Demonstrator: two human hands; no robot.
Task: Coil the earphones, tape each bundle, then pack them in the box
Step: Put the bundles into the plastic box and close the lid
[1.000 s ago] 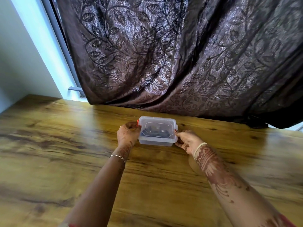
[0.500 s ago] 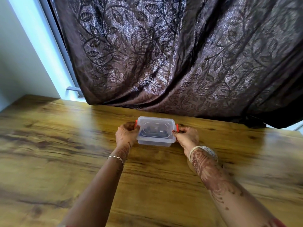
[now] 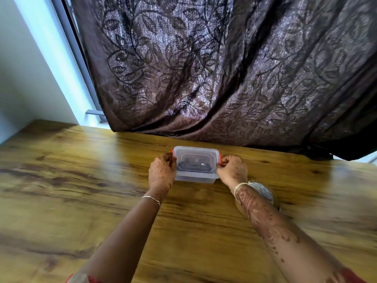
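Note:
A small clear plastic box (image 3: 195, 176) with its lid on stands on the wooden table (image 3: 81, 190) near the far edge. Dark earphone bundles (image 3: 193, 163) show dimly through the lid. Orange clips sit at both short ends. My left hand (image 3: 161, 173) grips the left end, its fingers curled over the left clip. My right hand (image 3: 232, 170) grips the right end with its fingers curled on the right clip (image 3: 220, 158). A roll of clear tape (image 3: 264, 193) lies on the table just behind my right wrist, partly hidden by it.
A dark brown leaf-patterned curtain (image 3: 224, 74) hangs down to the table's far edge right behind the box. A pale wall and window frame (image 3: 51, 58) stand at the left.
My right hand has moved up from beside the box onto its right clip, and its fingers have curled over it. The left hand stays on the left end.

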